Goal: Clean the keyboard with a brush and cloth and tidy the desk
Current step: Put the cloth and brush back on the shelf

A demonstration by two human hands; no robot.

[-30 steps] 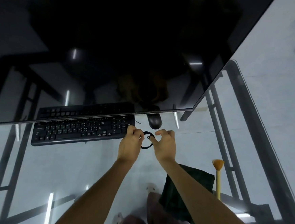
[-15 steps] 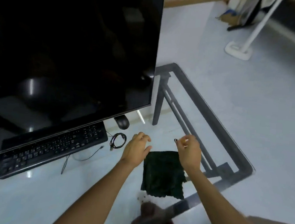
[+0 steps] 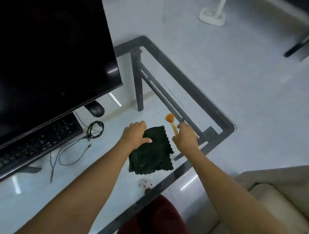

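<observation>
Evidently both tools are being collected: the left hand is gripping the dark cloth's far corner, while the right hand, just beside the cloth, is curling round the brush handle (bristles pointing away); the keyboard is waiting left of the cloth.

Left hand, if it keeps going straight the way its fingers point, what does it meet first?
Probably nothing on the desk: the left hand, gripping the dark green cloth, points up-right over bare glass. The orange brush lies to the right of that line; depth is unclear.
</observation>
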